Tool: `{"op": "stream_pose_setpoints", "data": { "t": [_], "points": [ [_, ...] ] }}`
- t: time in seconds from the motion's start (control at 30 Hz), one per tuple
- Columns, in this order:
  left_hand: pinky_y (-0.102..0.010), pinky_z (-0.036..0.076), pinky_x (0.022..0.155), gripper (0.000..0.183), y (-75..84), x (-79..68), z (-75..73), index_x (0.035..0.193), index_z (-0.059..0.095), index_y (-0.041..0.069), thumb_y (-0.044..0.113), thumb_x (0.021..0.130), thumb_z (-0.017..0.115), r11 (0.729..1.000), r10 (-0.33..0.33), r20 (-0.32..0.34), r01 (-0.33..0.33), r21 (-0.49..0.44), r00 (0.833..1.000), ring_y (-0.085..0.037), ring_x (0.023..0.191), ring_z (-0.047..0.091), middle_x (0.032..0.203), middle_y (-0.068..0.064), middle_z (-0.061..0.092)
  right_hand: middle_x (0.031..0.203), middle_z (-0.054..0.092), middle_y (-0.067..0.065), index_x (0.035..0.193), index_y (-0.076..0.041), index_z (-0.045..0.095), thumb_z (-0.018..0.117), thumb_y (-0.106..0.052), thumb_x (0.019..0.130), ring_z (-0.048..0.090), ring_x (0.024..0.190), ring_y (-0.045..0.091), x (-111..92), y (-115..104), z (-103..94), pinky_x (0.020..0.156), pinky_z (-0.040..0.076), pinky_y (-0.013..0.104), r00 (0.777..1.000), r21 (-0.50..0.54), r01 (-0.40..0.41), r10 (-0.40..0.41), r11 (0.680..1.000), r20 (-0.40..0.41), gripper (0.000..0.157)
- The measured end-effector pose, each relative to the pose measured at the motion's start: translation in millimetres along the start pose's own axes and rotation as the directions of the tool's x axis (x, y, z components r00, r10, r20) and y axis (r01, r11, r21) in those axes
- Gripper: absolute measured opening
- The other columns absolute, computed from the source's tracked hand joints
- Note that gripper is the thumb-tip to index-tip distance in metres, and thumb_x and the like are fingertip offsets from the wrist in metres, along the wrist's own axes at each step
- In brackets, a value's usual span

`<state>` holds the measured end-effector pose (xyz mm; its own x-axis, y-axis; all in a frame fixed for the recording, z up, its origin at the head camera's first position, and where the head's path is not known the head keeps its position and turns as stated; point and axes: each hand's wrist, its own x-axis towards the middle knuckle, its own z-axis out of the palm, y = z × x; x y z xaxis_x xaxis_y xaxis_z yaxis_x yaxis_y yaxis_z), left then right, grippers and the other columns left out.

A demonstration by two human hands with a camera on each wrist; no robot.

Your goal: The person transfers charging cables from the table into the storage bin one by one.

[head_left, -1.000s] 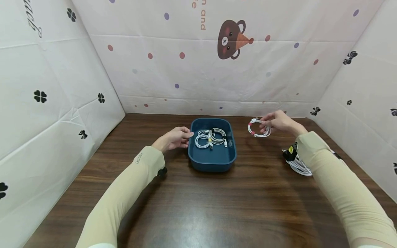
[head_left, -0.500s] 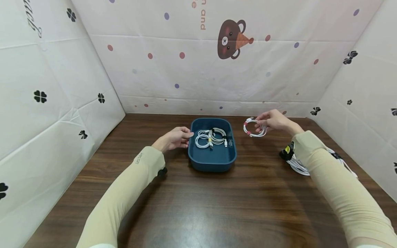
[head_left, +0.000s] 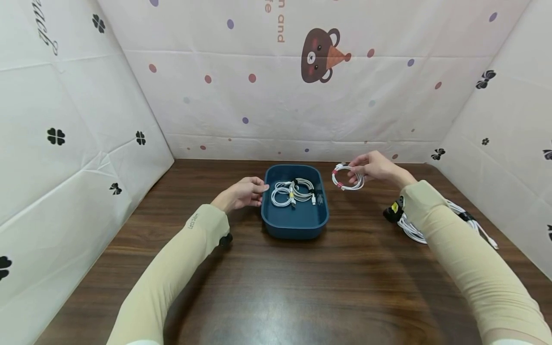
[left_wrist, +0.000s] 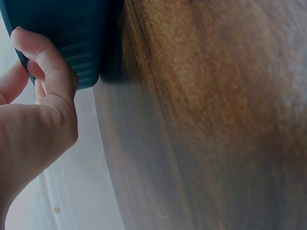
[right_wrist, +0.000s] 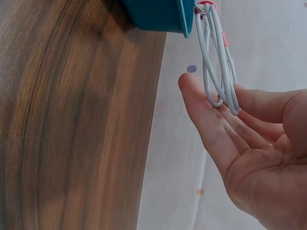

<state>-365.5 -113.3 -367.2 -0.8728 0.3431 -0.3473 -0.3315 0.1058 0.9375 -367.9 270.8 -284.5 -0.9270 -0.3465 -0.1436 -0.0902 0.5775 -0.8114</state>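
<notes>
A coiled white cable (head_left: 338, 182) with red ties hangs from my right hand (head_left: 374, 167), pinched between thumb and fingers, just right of the blue plastic bin (head_left: 294, 226). In the right wrist view the cable loop (right_wrist: 206, 62) hangs close to the bin's edge, apart from the table. My left hand (head_left: 244, 193) grips the bin's left rim; in the left wrist view, fingers (left_wrist: 43, 50) lie along its outer wall. Inside the bin rest coiled cables: a white one (head_left: 280, 203) with a yellow tie and a paler one (head_left: 305, 198) with black ties.
On the right of the brown wooden table (head_left: 276, 287), a bundle of white cable (head_left: 413, 231) with black straps lies partly hidden under my right forearm. Patterned white sheets (head_left: 207, 105) stand behind and at both sides.
My right hand has moved left with the white cable, nearer the bin. More of the bundle on the right shows now. The left hand and the bin stay put.
</notes>
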Motion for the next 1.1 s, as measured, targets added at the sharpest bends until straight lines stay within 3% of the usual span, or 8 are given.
{"op": "stream_pose_setpoints", "data": {
  "t": [0.27,0.5,0.73,1.1],
  "points": [
    [-0.026,0.051,0.058,0.009,0.9,-0.9,0.2,0.098,0.049,0.012,0.016,0.097,0.057,1.000,-0.005,-0.001,0.005,-0.001,1.000,-0.018,0.067,0.050,0.082,-0.005,0.052,0.098,0.071,0.019,0.126,0.016,0.048,0.050,-0.006,0.099,0.072,0.079,0.019,2,-8,6.6,0.068,0.058,0.027,1.000,-0.023,0.010,-0.010,1.000,0.006,0.034],
    [-0.026,0.052,0.059,0.010,1.2,-2.0,0.8,0.099,0.048,0.012,0.016,0.097,0.057,1.000,-0.001,0.005,0.001,0.000,1.000,-0.018,0.067,0.050,0.083,-0.005,0.052,0.096,0.072,0.016,0.124,0.013,0.051,0.051,-0.006,0.099,0.073,0.080,0.022,5,-13,13.7,0.068,0.058,0.029,0.999,-0.045,0.033,-0.032,0.998,0.019,0.031],
    [-0.025,0.052,0.059,0.010,1.6,-1.9,1.2,0.099,0.049,0.012,0.016,0.097,0.057,1.000,-0.004,0.001,0.004,0.007,1.000,-0.018,0.068,0.050,0.084,-0.005,0.052,0.104,0.069,0.025,0.125,0.014,0.050,0.052,-0.006,0.099,0.072,0.081,0.022,10,-18,19.4,0.070,0.059,0.030,0.998,-0.030,0.042,-0.041,0.999,0.039,0.033],
    [-0.026,0.052,0.060,0.009,1.1,-2.2,0.1,0.098,0.048,0.012,0.016,0.097,0.057,1.000,0.004,0.013,-0.004,0.005,1.000,-0.019,0.068,0.050,0.081,-0.004,0.053,0.102,0.069,0.025,0.123,0.013,0.053,0.051,-0.006,0.099,0.073,0.080,0.023,15,-27,30.3,0.073,0.059,0.035,0.996,-0.047,0.066,-0.064,0.997,0.060,0.030]
  ]
}}
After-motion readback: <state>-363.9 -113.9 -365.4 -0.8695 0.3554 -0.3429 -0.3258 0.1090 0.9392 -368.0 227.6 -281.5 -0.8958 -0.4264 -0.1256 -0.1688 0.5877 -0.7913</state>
